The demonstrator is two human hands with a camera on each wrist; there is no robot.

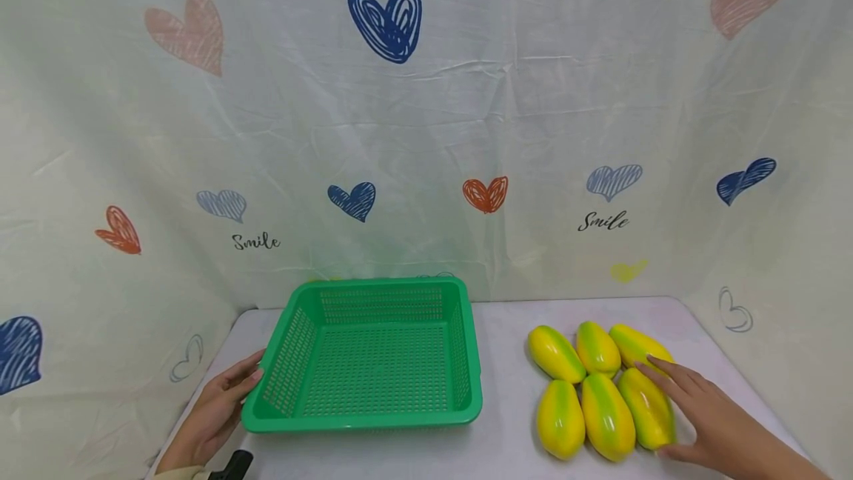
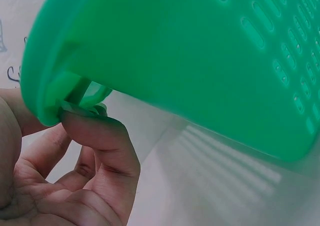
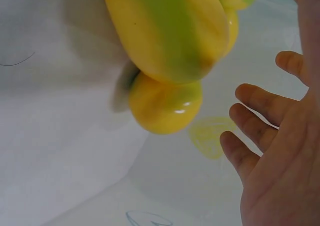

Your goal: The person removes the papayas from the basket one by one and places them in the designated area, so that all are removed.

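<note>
At the far left we note the left hand (image 1: 216, 410) lying low on the white desk (image 1: 500, 435), forearm coming in from the near left corner, fingers pointing toward the green basket (image 1: 373, 358). Its fingertips (image 1: 252, 375) meet the rim at the basket's near left corner. In the left wrist view the thumb (image 2: 102, 136) presses up under the lip of the rim (image 2: 45, 86) and the other fingers curl behind it, so we read this as a pinching grip on the basket edge. The basket sits flat on the desk, left of centre, its slotted walls and floor bare.

Moving right, six yellow-green mangoes lie in two rows of three, touching one another, on the right part of the desk and well apart from the basket. The right hand (image 1: 700, 410) reaches in from the near right corner, palm down, fingers straight and loosely spread. It rests over the front right mango (image 1: 645, 407), with the index fingertip toward the back right mango (image 1: 636, 347). The right wrist view shows the fingers (image 3: 255, 136) extended and uncurled beside the fruit (image 3: 170, 31); the grip is wide open and closes on nothing.

On the backdrop cloth (image 1: 426, 132) behind, among drawn hearts, we read "Smile" twice, once at left and once at right.
</note>
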